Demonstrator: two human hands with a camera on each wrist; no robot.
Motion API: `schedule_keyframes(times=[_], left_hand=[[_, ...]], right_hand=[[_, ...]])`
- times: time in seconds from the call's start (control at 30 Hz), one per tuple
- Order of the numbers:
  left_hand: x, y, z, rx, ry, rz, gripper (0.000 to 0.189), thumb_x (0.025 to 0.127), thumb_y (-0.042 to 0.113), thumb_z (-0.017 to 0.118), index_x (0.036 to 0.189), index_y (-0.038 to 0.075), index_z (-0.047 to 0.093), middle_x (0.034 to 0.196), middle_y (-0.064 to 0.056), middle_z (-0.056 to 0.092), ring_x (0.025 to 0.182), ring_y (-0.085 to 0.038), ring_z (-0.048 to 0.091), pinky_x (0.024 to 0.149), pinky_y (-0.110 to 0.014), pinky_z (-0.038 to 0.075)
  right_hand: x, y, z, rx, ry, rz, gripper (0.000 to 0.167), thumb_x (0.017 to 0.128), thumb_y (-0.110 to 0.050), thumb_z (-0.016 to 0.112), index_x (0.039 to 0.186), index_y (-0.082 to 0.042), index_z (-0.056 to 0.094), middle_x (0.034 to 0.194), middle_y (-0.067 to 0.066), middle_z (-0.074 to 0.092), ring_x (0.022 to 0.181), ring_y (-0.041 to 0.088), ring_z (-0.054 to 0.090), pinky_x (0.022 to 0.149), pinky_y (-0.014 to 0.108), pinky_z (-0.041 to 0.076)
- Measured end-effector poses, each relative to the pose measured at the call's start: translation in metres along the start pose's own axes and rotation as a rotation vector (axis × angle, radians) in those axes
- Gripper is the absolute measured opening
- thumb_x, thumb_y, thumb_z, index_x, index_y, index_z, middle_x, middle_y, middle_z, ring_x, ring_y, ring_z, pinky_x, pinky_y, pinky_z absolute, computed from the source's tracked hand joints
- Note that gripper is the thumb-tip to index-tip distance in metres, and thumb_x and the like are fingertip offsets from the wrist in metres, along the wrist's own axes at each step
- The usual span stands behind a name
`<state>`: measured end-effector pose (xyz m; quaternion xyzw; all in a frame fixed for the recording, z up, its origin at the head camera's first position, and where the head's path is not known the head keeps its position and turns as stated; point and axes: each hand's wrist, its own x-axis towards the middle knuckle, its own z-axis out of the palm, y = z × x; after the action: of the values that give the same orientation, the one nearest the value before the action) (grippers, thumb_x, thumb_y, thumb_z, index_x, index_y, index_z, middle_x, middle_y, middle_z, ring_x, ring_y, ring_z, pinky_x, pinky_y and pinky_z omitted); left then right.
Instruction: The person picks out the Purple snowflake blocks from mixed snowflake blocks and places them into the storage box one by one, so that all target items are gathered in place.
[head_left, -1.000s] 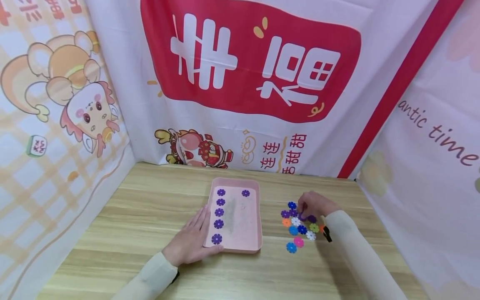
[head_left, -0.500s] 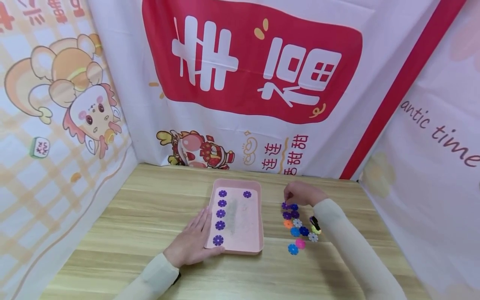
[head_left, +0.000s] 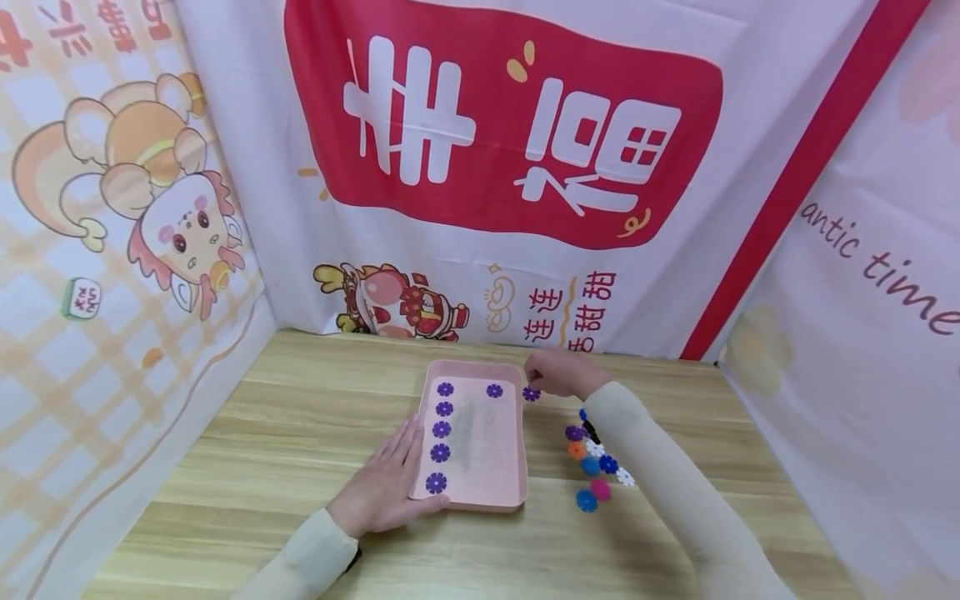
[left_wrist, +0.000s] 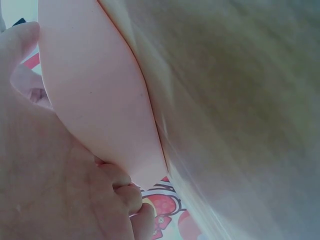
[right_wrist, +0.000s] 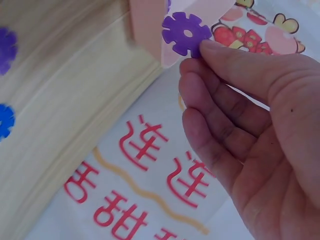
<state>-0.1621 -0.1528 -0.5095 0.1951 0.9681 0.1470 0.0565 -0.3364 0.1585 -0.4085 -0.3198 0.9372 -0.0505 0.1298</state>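
Note:
My right hand (head_left: 561, 372) pinches a purple notched plastic disc (right_wrist: 187, 33) between thumb and forefinger, at the right wall of a shallow pink tray (head_left: 510, 500). In the right wrist view the disc overlaps the tray's corner. With its fingers lying along the tray's left side and its thumb at the near edge, my left hand (head_left: 382, 483) rests against the tray. The left wrist view shows this hand (left_wrist: 60, 175) close along the tray's wall. Inside stand a column of purple discs (head_left: 440, 429) down the left and a single purple disc (head_left: 494, 391) at the far right.
To the tray's right lies a loose group of notched discs in several colours, including an orange disc (head_left: 576, 449), a pink disc (head_left: 601, 489) and a light blue disc (head_left: 587, 501). The right sleeve (head_left: 652, 467) covers part of it. Printed cloth (head_left: 480, 283) hangs behind the wooden table (head_left: 300, 433).
My right hand has gone from the loose discs leftward to the tray's right wall, picking up a purple disc on the way. My left hand has stayed at the tray.

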Motion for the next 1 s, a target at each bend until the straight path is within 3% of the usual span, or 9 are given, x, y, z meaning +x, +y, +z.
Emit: schedule_keyframes(times=[0.23, 0.43, 0.7, 1.0], left_hand=[[0.001, -0.001, 0.000, -0.004, 0.002, -0.010, 0.119, 0.093, 0.079, 0.055, 0.167, -0.003, 0.011, 0.178, -0.021, 0.005, 0.166, -0.040, 0.011, 0.134, -0.056, 0.020], [0.001, 0.001, 0.000, -0.003, 0.002, -0.009, 0.120, 0.093, 0.080, 0.055, 0.168, -0.002, 0.010, 0.178, -0.021, 0.005, 0.166, -0.040, 0.012, 0.134, -0.056, 0.020], [0.001, 0.001, -0.001, -0.003, -0.008, -0.020, 0.120, 0.093, 0.081, 0.054, 0.168, -0.002, 0.010, 0.178, -0.021, 0.005, 0.166, -0.040, 0.012, 0.134, -0.056, 0.020], [0.001, 0.003, -0.002, -0.017, -0.007, -0.012, 0.119, 0.094, 0.079, 0.055, 0.168, -0.003, 0.011, 0.178, -0.022, 0.005, 0.165, -0.041, 0.012, 0.134, -0.056, 0.020]], right_hand=[[0.025, -0.018, 0.008, -0.089, 0.055, -0.064, 0.012, 0.102, -0.017, 0.071, 0.093, -0.016, 0.078, 0.080, -0.006, 0.071, 0.070, 0.009, 0.062, 0.069, 0.024, 0.056], [0.041, -0.022, 0.032, -0.084, 0.077, -0.100, 0.014, 0.102, -0.013, 0.069, 0.091, -0.013, 0.078, 0.078, -0.005, 0.071, 0.066, 0.007, 0.061, 0.065, 0.021, 0.055], [0.053, -0.021, 0.059, -0.004, 0.054, 0.012, 0.026, 0.107, -0.015, 0.062, 0.084, -0.011, 0.075, 0.066, -0.006, 0.061, 0.059, 0.007, 0.056, 0.058, 0.019, 0.049], [0.057, -0.018, 0.068, 0.027, 0.079, 0.031, 0.027, 0.108, -0.016, 0.062, 0.085, -0.013, 0.075, 0.070, -0.006, 0.064, 0.062, 0.007, 0.058, 0.062, 0.020, 0.051]])
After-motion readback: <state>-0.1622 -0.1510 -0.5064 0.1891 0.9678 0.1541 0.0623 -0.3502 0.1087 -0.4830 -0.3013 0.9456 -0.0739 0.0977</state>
